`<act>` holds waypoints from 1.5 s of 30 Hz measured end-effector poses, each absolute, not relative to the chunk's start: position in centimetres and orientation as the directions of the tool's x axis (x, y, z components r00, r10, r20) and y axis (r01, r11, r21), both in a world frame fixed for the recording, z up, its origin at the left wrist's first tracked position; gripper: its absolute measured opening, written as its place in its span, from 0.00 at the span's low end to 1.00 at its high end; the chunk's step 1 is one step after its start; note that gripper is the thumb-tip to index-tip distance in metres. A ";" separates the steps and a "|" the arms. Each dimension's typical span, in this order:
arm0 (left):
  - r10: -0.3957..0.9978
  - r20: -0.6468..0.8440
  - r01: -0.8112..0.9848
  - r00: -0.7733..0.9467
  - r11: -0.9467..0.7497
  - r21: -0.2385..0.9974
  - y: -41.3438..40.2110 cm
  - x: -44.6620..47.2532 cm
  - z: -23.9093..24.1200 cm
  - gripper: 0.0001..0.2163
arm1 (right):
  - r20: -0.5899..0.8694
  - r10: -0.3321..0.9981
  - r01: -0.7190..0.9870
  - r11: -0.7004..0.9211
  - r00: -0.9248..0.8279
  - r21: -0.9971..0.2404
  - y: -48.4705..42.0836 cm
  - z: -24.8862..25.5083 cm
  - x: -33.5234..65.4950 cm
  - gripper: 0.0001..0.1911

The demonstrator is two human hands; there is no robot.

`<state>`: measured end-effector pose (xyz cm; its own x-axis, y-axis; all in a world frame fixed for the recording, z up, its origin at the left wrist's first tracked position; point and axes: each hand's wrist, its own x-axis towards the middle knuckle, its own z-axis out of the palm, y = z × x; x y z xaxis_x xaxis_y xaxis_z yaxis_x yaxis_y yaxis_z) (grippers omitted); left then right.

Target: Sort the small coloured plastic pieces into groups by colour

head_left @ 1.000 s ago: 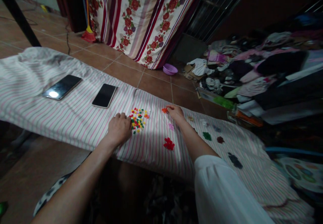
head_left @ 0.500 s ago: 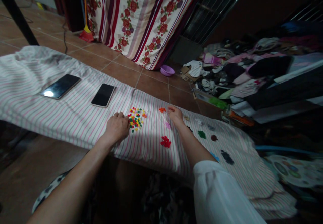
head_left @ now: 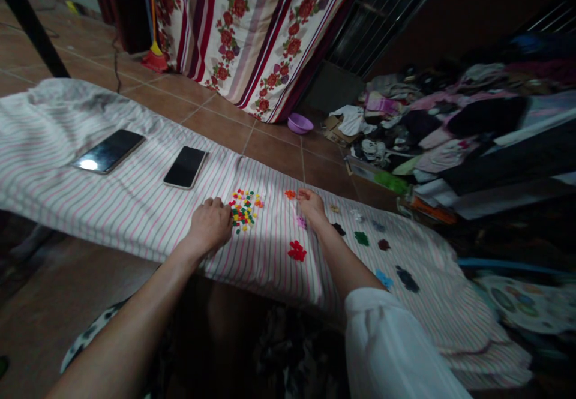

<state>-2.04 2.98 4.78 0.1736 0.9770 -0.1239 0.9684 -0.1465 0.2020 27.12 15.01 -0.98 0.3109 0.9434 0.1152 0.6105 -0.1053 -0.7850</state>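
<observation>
On a striped cloth [head_left: 252, 255] lies a loose pile of small mixed pieces [head_left: 244, 212] in red, yellow, green and orange. My left hand [head_left: 211, 225] rests palm down at the pile's left edge, fingers loosely bent and apart. To the right, my right hand [head_left: 312, 207] is beside a small orange pile [head_left: 290, 194], with thumb and fingers pinched together; whatever is between them is too small to see. A pink pile [head_left: 301, 222] lies just under that hand, and a red pile [head_left: 297, 251] is nearer to me.
Right of my right forearm are more single-colour piles, among them black [head_left: 338, 229], green [head_left: 361, 238], dark red [head_left: 384, 245], blue [head_left: 384, 278] and dark grey [head_left: 407, 279]. Two phones [head_left: 185, 167] lie at left. Beyond are a purple basin [head_left: 300, 124] and heaped clothes [head_left: 432, 117].
The view has shifted very slightly. Both hands keep nearly the same places, and the piles look unchanged.
</observation>
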 end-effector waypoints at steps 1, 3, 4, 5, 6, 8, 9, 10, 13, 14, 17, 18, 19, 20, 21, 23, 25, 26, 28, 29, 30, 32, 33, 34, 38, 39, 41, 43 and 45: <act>0.977 -0.125 0.968 0.174 -0.147 0.201 3.0 -2.0 4.8 0.18 | 0.153 0.941 0.652 -0.086 0.301 -0.753 14.7 -0.7 26.9 0.15; 0.976 -0.128 0.969 0.175 -0.147 0.200 3.0 -2.1 4.8 0.18 | 0.218 0.944 0.718 -0.029 0.249 -0.696 14.1 0.1 26.2 0.14; 0.976 -0.131 0.969 0.174 -0.146 0.199 3.0 -2.1 4.8 0.18 | 0.237 0.950 0.736 0.011 0.205 -0.677 13.6 0.4 25.6 0.14; 0.976 -0.134 0.969 0.173 -0.144 0.199 3.0 -2.1 4.9 0.18 | 0.246 0.957 0.744 0.052 0.153 -0.666 13.1 0.8 25.0 0.13; 0.975 -0.138 0.969 0.173 -0.144 0.200 3.0 -2.1 4.9 0.18 | 0.248 0.964 0.745 0.097 0.095 -0.660 12.6 1.1 24.2 0.13; 0.975 -0.141 0.969 0.174 -0.143 0.203 2.9 -2.1 5.0 0.18 | 0.234 0.972 0.743 0.166 -0.012 -0.648 11.5 1.5 22.6 0.11; 0.975 -0.139 0.968 0.174 -0.144 0.206 2.9 -2.1 5.0 0.18 | 0.221 0.974 0.748 0.188 -0.056 -0.637 11.0 1.7 21.9 0.10; 0.975 -0.135 0.967 0.175 -0.144 0.208 2.9 -2.1 5.1 0.17 | 0.209 0.974 0.757 0.205 -0.092 -0.620 10.5 1.7 21.2 0.10; 0.976 -0.131 0.967 0.175 -0.145 0.208 2.8 -2.0 5.1 0.17 | 0.202 0.965 0.788 0.254 -0.167 -0.560 9.3 1.5 19.5 0.08; 0.976 -0.134 0.968 0.174 -0.144 0.206 2.8 -2.0 5.2 0.17 | 0.207 0.962 0.793 0.265 -0.179 -0.549 9.1 1.4 19.1 0.08; 0.975 -0.143 0.969 0.173 -0.142 0.203 2.8 -2.0 5.2 0.18 | 0.205 0.963 0.791 0.260 -0.173 -0.553 8.9 0.9 18.2 0.08; 0.974 -0.144 0.968 0.175 -0.144 0.203 2.8 -2.0 5.2 0.18 | 0.199 0.966 0.792 0.250 -0.164 -0.557 8.9 0.7 18.0 0.08; 0.974 -0.144 0.968 0.177 -0.146 0.202 2.8 -2.0 5.3 0.18 | 0.195 0.968 0.796 0.240 -0.156 -0.556 9.0 0.6 17.8 0.08; 0.973 -0.143 0.968 0.179 -0.148 0.201 2.8 -2.0 5.3 0.18 | 0.193 0.970 0.802 0.233 -0.149 -0.550 9.1 0.4 17.6 0.08; 0.973 -0.142 0.968 0.180 -0.150 0.200 2.9 -2.0 5.4 0.18 | 0.195 0.970 0.810 0.229 -0.145 -0.540 9.2 0.3 17.5 0.07; 0.974 -0.145 0.969 0.175 -0.144 0.199 2.9 -1.9 5.5 0.18 | 0.205 0.969 0.821 0.229 -0.140 -0.523 9.3 0.0 17.3 0.07; 0.973 -0.156 0.969 0.170 -0.136 0.204 3.0 -1.9 5.5 0.18 | 0.216 0.968 0.823 0.227 -0.130 -0.521 9.4 -0.2 17.2 0.07; 0.973 -0.160 0.969 0.168 -0.133 0.206 3.0 -1.9 5.5 0.18 | 0.219 0.968 0.821 0.223 -0.122 -0.526 9.4 -0.3 17.2 0.08; 0.972 -0.162 0.968 0.168 -0.132 0.212 3.1 -2.0 5.4 0.18 | 0.219 0.970 0.815 0.210 -0.105 -0.540 9.4 -0.4 17.4 0.09; 0.973 -0.158 0.968 0.167 -0.132 0.215 3.1 -2.1 5.3 0.18 | 0.218 0.971 0.810 0.205 -0.097 -0.550 9.4 -0.5 17.4 0.09; 0.974 -0.152 0.967 0.167 -0.132 0.218 3.1 -2.1 5.1 0.18 | 0.217 0.972 0.801 0.202 -0.092 -0.563 9.4 -0.6 17.5 0.10; 0.977 -0.132 0.965 0.170 -0.137 0.226 3.0 -2.3 4.8 0.18 | 0.216 0.973 0.779 0.195 -0.078 -0.596 9.3 -0.7 17.8 0.12; 0.977 -0.123 0.963 0.175 -0.144 0.228 3.0 -2.5 4.7 0.17 | 0.214 0.974 0.768 0.189 -0.069 -0.612 9.3 -0.8 18.0 0.12; 0.977 -0.114 0.962 0.182 -0.152 0.228 3.0 -2.5 4.6 0.17 | 0.212 0.976 0.756 0.181 -0.057 -0.629 9.3 -0.8 18.1 0.13; 0.973 -0.112 0.960 0.201 -0.173 0.218 2.9 -2.6 4.6 0.17 | 0.223 0.975 0.728 0.170 -0.025 -0.664 9.5 -0.8 19.0 0.13; 0.973 -0.116 0.962 0.198 -0.170 0.215 2.9 -2.5 4.7 0.17 | 0.229 0.973 0.728 0.177 -0.028 -0.662 9.5 -0.7 19.2 0.12; 0.973 -0.129 0.964 0.192 -0.163 0.210 2.9 -2.3 5.1 0.18 | 0.229 0.973 0.738 0.183 -0.039 -0.650 9.7 -0.6 19.8 0.11; 0.972 -0.145 0.967 0.185 -0.154 0.202 2.9 -2.1 5.4 0.18 | 0.220 0.975 0.750 0.172 -0.035 -0.639 9.9 -0.4 20.6 0.11; 0.971 -0.160 0.970 0.178 -0.146 0.194 3.0 -1.9 5.6 0.19 | 0.222 0.975 0.757 0.150 -0.006 -0.636 10.3 -0.3 21.5 0.11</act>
